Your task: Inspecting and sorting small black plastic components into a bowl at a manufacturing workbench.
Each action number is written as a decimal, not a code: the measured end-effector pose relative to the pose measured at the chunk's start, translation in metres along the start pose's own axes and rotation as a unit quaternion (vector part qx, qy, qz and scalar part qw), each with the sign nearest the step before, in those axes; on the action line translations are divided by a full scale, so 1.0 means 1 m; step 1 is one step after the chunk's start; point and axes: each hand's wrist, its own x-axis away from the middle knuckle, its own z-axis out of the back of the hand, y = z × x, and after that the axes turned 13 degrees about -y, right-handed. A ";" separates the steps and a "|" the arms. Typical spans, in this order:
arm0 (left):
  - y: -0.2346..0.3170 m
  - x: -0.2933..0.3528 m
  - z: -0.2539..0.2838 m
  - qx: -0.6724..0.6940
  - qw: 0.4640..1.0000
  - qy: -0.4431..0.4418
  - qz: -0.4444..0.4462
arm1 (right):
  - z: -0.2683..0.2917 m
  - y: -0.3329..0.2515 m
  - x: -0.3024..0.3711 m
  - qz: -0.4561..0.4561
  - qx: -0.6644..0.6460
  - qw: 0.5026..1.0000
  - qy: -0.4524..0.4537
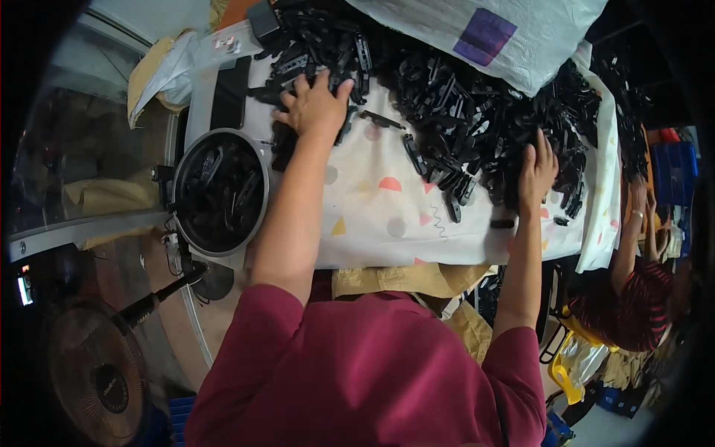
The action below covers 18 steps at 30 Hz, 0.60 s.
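My left hand (316, 106) is spread over a heap of small black plastic parts (322, 45) at the far left of the table. Its fingers are apart and rest on or just above the pieces. My right hand (538, 173) reaches to the near right edge of a larger pile of the same black parts (447, 97). Those fingers are stretched out too, and I see nothing held in them. Between the hands, a single slim black piece (382, 119) lies on the patterned tablecloth (357, 216). What lies under each palm is hidden.
A round bucket (179, 192) of black parts stands left of my arm, beside a black phone-like slab (230, 93). A white woven sack (536, 45) covers the pile's far side. A fan (104, 372) stands lower left. Another person (625, 298) works at the right.
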 end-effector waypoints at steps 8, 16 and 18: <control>0.008 0.050 -0.036 -0.039 0.984 0.088 -0.150 | -0.015 -0.080 0.010 0.022 -0.092 0.995 -0.033; -0.002 0.099 -0.036 0.008 0.984 0.044 -0.175 | -0.013 -0.115 0.028 0.116 -0.082 0.989 -0.043; -0.007 0.109 -0.036 0.008 0.982 0.041 -0.182 | -0.008 -0.128 0.035 0.109 -0.142 0.980 -0.083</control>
